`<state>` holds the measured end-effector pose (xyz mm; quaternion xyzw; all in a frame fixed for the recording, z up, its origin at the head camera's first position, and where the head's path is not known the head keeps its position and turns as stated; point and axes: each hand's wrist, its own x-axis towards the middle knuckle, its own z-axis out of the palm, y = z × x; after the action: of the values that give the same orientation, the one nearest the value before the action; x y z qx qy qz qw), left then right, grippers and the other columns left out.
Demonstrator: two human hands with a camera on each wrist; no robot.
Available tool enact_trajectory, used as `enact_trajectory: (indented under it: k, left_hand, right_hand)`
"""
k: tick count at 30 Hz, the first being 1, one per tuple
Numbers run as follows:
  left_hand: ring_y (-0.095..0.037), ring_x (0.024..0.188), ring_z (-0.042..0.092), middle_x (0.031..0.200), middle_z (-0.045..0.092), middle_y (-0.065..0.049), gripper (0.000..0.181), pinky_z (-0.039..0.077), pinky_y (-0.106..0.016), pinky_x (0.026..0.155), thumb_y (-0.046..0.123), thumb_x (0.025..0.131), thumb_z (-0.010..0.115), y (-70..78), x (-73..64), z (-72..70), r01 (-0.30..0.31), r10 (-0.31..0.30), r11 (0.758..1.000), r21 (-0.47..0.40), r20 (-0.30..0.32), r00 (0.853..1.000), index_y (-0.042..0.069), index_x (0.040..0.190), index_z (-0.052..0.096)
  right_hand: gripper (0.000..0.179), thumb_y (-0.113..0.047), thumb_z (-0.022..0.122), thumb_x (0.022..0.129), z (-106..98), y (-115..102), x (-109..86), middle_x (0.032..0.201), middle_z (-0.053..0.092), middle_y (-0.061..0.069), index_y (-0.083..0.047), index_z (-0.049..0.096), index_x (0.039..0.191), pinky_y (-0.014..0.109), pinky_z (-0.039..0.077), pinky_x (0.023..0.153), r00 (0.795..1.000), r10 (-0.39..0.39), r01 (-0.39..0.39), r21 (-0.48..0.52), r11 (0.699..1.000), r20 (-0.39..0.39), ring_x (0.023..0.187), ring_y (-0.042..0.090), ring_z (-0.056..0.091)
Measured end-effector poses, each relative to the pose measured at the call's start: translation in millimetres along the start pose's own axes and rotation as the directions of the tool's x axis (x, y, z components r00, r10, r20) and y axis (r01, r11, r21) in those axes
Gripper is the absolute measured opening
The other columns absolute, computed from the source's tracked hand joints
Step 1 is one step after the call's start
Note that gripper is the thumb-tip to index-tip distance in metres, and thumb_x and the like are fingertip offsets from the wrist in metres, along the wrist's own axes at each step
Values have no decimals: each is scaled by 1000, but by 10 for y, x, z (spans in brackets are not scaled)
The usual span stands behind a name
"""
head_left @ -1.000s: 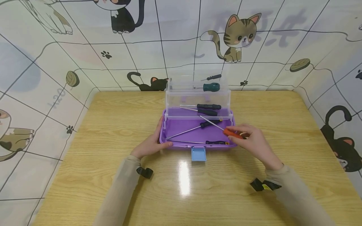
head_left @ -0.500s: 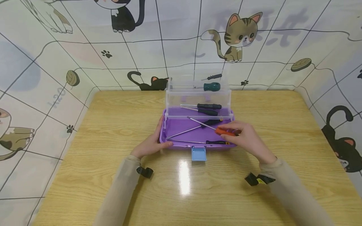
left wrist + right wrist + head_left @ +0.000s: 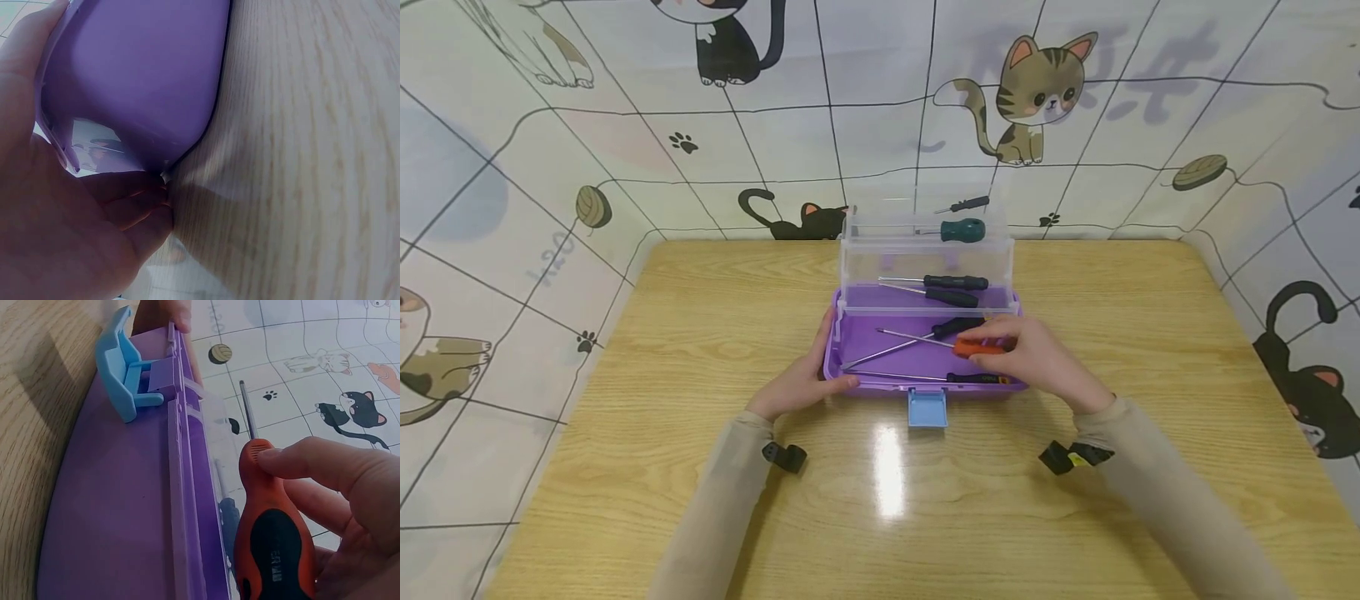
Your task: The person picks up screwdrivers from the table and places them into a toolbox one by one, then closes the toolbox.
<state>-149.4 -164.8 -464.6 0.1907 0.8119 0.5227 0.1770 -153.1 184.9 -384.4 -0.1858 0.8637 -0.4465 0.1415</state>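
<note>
A purple toolbox (image 3: 887,320) stands on the table with its front toward me. My left hand (image 3: 797,385) grips its left end, thumb at the front corner and fingers along the side; in the left wrist view the fingers (image 3: 134,203) lie against the purple wall. Over the box's right half, my right hand (image 3: 1026,354) holds a red-and-black screwdriver (image 3: 278,519) by the handle, its shaft pointing left. Beneath it, inside the box, are a black-handled screwdriver lying aslant (image 3: 887,354) and another black-handled screwdriver (image 3: 973,378) along the front wall.
Clear raised trays (image 3: 850,258) at the back carry two black screwdrivers (image 3: 955,282), a green stubby screwdriver (image 3: 962,231) and a small black one (image 3: 970,203). A blue latch (image 3: 927,410) hangs open at the front. A cat-patterned backdrop (image 3: 880,137) rises behind the wooden table (image 3: 700,292).
My right hand has moved left and inward over the box with the red-and-black screwdriver, whose shaft now lies closer to level across the view. My left hand has stayed in place.
</note>
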Motion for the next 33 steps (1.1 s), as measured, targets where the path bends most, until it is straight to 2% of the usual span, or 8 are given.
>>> enact_trajectory:
  k: [4,11,16,23,28,33]
  left_hand:
    - [-33,143,14,160,-10,-4,111,17,-50,113,32,87,73,-3,2,2,-16,16,1000,-12,5,1000,39,151,-17]
    - [-28,143,15,160,-9,0,111,19,-46,113,33,86,73,-15,4,-2,4,-4,1000,-4,3,1000,41,150,-17]
    - [-26,143,14,160,-9,3,111,18,-44,113,35,86,73,-18,8,0,18,-18,1000,0,1,1000,42,150,-17]
    - [-25,144,11,160,-10,2,111,16,-45,114,34,87,73,-30,11,2,12,-12,1000,-7,1,1000,42,150,-17]
    - [-28,143,15,160,-8,0,110,19,-47,113,35,87,73,-10,2,2,25,-25,1000,4,-3,1000,43,150,-17]
    - [-34,142,17,160,-8,-5,110,20,-51,112,36,87,72,12,-8,3,27,-27,1000,15,-4,1000,42,150,-17]
  right_hand:
    - [30,-9,75,83,5,35,62,105,68,9,-7,73,113,31,51,64,999,-19,20,-16,1000,27,79,23,57]
    - [30,-12,75,84,38,72,142,105,68,8,-7,73,114,33,50,72,998,0,0,1,1000,67,88,24,57]
    - [30,-11,74,84,81,146,209,104,68,7,-7,73,114,34,47,73,995,20,-18,-22,1000,94,89,24,54]
    - [28,-6,73,83,131,206,264,103,68,9,-5,74,111,33,46,70,993,6,1,-63,998,119,88,23,53]
    - [23,-1,69,84,151,224,293,104,69,11,-2,74,106,33,49,74,995,-36,42,-58,997,92,92,24,56]
    - [20,-4,68,87,139,260,291,108,68,14,1,72,106,33,51,79,997,-53,54,-20,998,58,94,24,57]
